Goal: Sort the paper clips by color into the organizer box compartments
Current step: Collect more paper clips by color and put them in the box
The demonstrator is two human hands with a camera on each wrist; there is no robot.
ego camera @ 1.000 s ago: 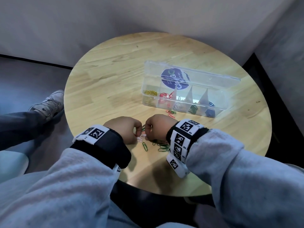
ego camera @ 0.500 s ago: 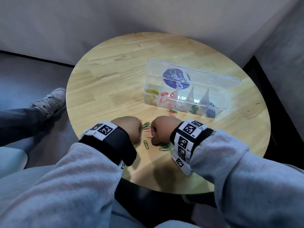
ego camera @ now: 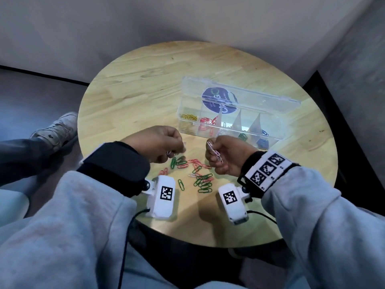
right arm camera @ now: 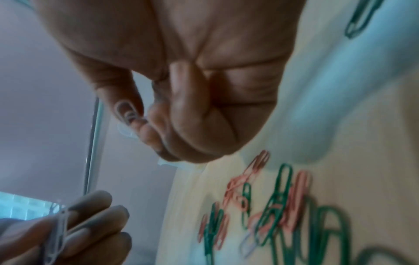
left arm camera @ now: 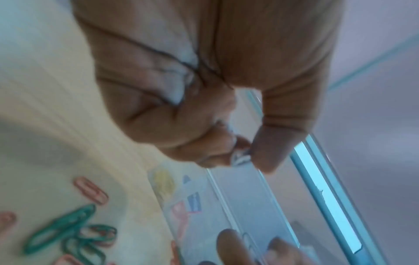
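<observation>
A clear organizer box (ego camera: 277,122) stands open on the round table, with yellow (ego camera: 188,117), red (ego camera: 207,122), green (ego camera: 242,136) and blue clips (ego camera: 263,140) in separate compartments. Red and green paper clips (ego camera: 198,172) lie loose in a pile in front of it. My left hand (ego camera: 177,150) is raised over the pile's left side and pinches a white clip (left arm camera: 241,157). My right hand (ego camera: 210,149) is lifted over the right side and holds several white clips (ego camera: 214,152) between thumb and fingers. The hands are apart.
The box lid (ego camera: 239,94) leans back behind the compartments, a round dark label showing through it. The wooden table (ego camera: 135,84) stands in a corner between grey walls. A shoe (ego camera: 56,130) is on the floor at the left.
Both hands have lifted off the table and turned, each now holding white clips. The pile of red and green clips they covered is now in plain sight.
</observation>
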